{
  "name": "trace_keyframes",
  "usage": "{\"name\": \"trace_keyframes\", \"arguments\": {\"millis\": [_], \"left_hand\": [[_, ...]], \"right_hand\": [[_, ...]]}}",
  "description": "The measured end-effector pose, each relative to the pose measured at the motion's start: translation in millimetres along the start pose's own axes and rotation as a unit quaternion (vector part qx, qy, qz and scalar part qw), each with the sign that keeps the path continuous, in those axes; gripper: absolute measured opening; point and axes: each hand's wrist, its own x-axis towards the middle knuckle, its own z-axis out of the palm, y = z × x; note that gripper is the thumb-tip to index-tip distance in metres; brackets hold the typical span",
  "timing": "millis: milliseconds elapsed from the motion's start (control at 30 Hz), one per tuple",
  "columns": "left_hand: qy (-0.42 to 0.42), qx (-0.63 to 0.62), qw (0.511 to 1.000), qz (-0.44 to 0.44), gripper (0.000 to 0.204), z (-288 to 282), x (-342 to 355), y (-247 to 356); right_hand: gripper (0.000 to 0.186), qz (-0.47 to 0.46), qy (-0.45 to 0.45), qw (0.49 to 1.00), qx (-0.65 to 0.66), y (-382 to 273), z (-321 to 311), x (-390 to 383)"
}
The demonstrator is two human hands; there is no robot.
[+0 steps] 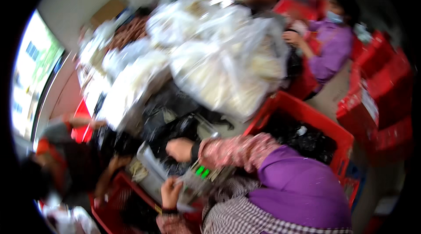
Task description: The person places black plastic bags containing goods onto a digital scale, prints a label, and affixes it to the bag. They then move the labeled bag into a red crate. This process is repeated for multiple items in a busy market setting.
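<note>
My right hand [180, 149], below a pink patterned sleeve and a dark wristband, is closed over black plastic [170, 166]. What its curled fingers hold is too blurred to tell. Lower down, my left hand [170, 192] is raised with its fingers pinched together, beside a clear or grey plastic container [189, 182]. Whatever sits in that pinch cannot be made out. Two bright green marks [202, 172] show on a small pale object between my hands and my body. A white, trough-like piece [151, 161] stands just left of both hands.
Large clear bags of pale pieces [228, 71] are heaped ahead. A red crate [302, 102] with black bags stands at right, another red crate [118, 190] at lower left. A person in purple [331, 49] sits far right; another person [66, 155] works at left. Red crates [377, 98] are stacked at right.
</note>
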Motion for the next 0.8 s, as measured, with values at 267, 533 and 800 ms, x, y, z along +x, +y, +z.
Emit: {"name": "trace_keyframes", "arguments": {"millis": [267,533,800], "left_hand": [[0.177,0.104,0.979,0.004,0.026,-3.4,109.0,-68.7],[0.226,0.216,0.947,-0.081,0.034,10.6,112.0,-78.2],[0.176,0.162,0.971,-0.032,0.03,-7.7,87.0,-112.9]], "right_hand": [[0.013,0.078,0.081,0.99,0.085,49.9,-36.2,55.2],[0.014,-0.193,0.04,0.978,0.072,-42.5,-38.3,-16.4],[0.04,-0.142,-0.057,0.986,-0.064,16.2,44.4,-31.3]]}}
